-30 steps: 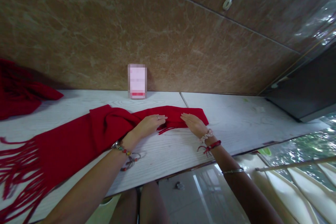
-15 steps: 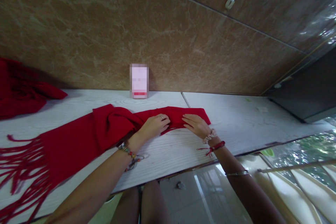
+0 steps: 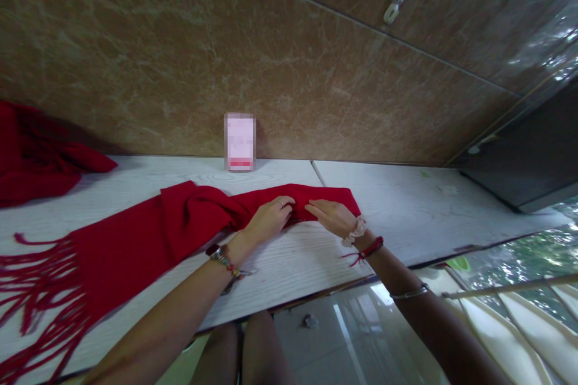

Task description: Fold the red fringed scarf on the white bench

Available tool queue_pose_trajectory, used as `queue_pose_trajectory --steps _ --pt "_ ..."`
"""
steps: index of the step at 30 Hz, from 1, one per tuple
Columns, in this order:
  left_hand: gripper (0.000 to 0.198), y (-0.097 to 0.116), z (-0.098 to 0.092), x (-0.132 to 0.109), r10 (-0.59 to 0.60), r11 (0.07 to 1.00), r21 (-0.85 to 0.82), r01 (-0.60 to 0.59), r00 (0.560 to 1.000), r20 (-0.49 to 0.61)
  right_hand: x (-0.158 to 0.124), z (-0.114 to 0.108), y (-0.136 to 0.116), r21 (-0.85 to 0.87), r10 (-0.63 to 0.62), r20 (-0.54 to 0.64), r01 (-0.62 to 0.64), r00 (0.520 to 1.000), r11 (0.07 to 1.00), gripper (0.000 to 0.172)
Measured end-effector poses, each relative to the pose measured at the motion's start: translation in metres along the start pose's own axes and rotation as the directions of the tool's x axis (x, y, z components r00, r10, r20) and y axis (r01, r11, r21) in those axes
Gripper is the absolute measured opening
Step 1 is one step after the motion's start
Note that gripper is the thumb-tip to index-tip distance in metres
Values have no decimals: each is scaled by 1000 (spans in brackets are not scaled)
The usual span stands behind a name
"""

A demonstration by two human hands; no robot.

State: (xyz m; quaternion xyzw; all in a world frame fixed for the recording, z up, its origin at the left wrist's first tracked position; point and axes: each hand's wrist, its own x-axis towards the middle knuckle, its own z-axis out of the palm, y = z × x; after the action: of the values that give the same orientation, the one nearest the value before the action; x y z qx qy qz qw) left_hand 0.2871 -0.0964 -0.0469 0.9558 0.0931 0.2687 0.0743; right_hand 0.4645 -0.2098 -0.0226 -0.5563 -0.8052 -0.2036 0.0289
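Observation:
A red scarf (image 3: 130, 252) lies lengthwise on the white wood-grain counter, with its long fringe spread at the left end. Its middle is bunched and twisted, while the right part is folded into a narrow band. My left hand (image 3: 271, 216), with a ring and a beaded bracelet at the wrist, has its bent fingers closed on the near edge of that band. Just right of it, my right hand (image 3: 334, 216) rests on the band, fingers stretched out and pointing left. Its thumb is hidden.
A second red cloth (image 3: 40, 156) is heaped at the far left against the brown marbled wall (image 3: 180, 60). A pink-white, blurred rectangular object (image 3: 240, 141) leans upright on the wall. The white counter (image 3: 406, 210) runs right towards a dark panel (image 3: 528, 150).
My right hand has slid slightly left, closer to my left hand. The loose strands that showed under the near edge of the band are now mostly out of sight.

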Motion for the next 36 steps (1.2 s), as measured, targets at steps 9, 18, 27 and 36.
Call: queue_pose_trajectory --steps 9,18,27,36 --pt "14 0 -6 4 -8 996 -85 14 998 70 1 5 0 235 357 -12 -344 934 909 17" --pt "9 5 -1 2 -59 986 -153 67 997 58 4 3 1 398 369 43 -355 928 846 12" --pt "13 1 2 10 -115 989 -91 117 993 27 4 2 -2 388 236 -23 -209 972 898 16" --pt "5 -11 1 0 -84 983 -165 80 996 -17 -5 19 -18 212 193 -125 -163 973 964 22"
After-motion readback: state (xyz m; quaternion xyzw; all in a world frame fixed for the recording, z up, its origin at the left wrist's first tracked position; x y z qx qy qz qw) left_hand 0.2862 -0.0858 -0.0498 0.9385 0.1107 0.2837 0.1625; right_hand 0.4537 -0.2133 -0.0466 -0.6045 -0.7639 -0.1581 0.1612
